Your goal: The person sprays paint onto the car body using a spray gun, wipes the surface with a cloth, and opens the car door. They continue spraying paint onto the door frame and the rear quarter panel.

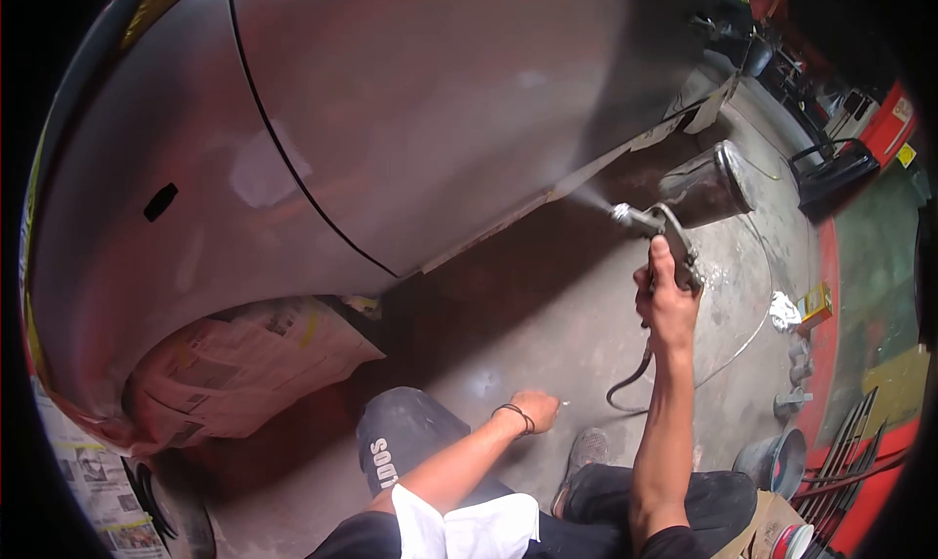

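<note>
My right hand (672, 300) is wrapped round a paint spray gun (674, 241), with the thumb on its back. A pale mist leaves the nozzle toward the lower edge of a grey car door (449, 100). A hose (630, 388) hangs below the gun and runs along the floor. My left hand (535, 412) rests low near my knee, fingers curled in. A tiny white spot shows at its fingertips, too small to name. Left of the door is the car's fender (195, 168), with a dark oval opening.
Newspaper (254, 364) covers the wheel area. A grey metal drum (708, 183) lies or stands beyond the spray gun. At right are a crumpled white cloth (785, 312), a yellow box (814, 307), a bucket (772, 461) and several dark rods (840, 461).
</note>
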A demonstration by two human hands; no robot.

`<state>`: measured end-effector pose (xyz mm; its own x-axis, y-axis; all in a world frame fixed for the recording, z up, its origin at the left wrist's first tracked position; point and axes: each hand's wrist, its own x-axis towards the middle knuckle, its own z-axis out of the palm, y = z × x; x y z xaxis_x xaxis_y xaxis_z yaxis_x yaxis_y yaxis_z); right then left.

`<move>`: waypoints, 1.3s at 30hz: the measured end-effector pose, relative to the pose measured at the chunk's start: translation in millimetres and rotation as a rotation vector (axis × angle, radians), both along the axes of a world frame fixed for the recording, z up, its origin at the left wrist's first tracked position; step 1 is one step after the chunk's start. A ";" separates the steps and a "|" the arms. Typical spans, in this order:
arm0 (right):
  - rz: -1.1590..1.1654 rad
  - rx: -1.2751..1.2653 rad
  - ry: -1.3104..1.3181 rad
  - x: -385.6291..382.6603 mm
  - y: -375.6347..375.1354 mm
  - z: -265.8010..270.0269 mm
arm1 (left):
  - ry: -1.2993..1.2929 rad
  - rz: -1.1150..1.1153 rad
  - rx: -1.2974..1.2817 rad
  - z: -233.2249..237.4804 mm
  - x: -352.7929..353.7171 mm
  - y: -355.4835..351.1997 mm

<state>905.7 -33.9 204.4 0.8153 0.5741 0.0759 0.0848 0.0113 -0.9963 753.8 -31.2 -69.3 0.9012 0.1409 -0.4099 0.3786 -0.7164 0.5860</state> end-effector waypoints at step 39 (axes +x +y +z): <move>0.232 0.180 -0.265 -34.8 36.6 161.5 | 0.032 -0.030 -0.010 8.8 -17.3 12.0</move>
